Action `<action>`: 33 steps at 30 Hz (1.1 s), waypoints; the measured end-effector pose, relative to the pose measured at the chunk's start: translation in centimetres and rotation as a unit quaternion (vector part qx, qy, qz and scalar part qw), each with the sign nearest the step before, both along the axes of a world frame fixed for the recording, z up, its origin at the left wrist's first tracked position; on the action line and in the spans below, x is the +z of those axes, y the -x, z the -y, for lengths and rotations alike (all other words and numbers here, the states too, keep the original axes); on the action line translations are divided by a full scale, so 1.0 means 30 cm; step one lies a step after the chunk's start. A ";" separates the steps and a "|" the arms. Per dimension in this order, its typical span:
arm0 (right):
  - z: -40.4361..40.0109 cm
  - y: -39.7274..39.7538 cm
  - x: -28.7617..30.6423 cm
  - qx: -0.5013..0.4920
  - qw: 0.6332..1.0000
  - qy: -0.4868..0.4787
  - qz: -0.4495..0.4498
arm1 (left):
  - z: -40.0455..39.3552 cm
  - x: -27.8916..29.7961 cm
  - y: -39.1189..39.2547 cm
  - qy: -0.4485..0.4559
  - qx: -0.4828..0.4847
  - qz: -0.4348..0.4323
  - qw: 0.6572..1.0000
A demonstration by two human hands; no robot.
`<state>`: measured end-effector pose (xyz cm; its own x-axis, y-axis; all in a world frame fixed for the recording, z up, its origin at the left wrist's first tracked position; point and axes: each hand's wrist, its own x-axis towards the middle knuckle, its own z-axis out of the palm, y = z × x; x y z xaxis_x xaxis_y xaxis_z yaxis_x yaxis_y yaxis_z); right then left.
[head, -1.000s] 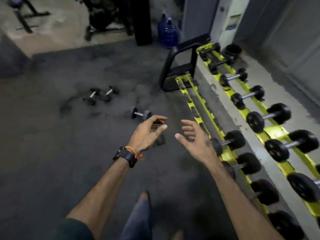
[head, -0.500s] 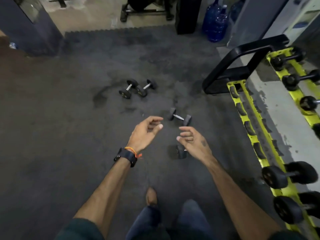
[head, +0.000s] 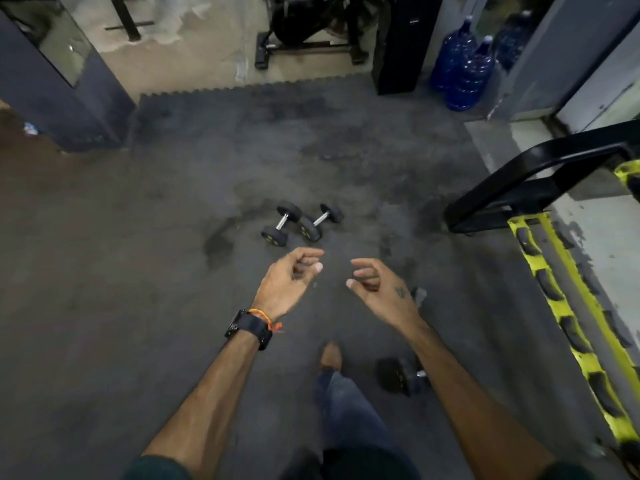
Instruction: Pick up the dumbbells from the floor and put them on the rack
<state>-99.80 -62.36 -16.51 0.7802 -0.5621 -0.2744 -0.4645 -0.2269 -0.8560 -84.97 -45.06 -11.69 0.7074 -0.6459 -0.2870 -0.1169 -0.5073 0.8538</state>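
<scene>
Two small black dumbbells with chrome handles lie side by side on the dark rubber floor, the left dumbbell (head: 281, 224) touching the right dumbbell (head: 320, 222). My left hand (head: 289, 283) and my right hand (head: 377, 289) hover just short of them, fingers loosely curled, holding nothing. A larger dumbbell (head: 401, 375) lies under my right forearm, mostly hidden; another dark end (head: 419, 295) peeks out beside my right hand. The yellow rack rail (head: 568, 306) runs along the right, its slots bare here.
The rack's black end frame (head: 512, 188) stands at the right. Blue water jugs (head: 464, 67) and a black pillar (head: 398, 43) are at the back, an exercise machine (head: 308, 26) behind the mat, a grey column (head: 59, 84) at the left. My foot (head: 330, 355) steps forward.
My view has swung left, away from the rack, and I have stepped forward. The pair of small dumbbells is now closer and centred; the nearer dumbbells have slid under my right arm.
</scene>
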 end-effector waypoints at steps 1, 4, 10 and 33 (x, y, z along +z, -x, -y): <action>0.003 -0.093 -0.015 0.003 1.000 -0.003 -0.002 | 0.006 -0.005 -0.080 -0.007 0.000 0.004 1.000; 0.021 -0.381 -0.076 0.019 0.999 0.000 -0.026 | 0.007 -0.032 -0.338 -0.021 0.008 -0.006 1.000; 0.013 -0.795 -0.182 0.050 0.996 -0.014 -0.067 | -0.046 -0.114 -0.769 -0.040 0.006 -0.025 0.999; 0.215 -1.826 -1.411 -0.041 0.971 -0.108 -0.209 | 0.312 -1.303 -2.065 -0.115 -0.196 -0.072 0.971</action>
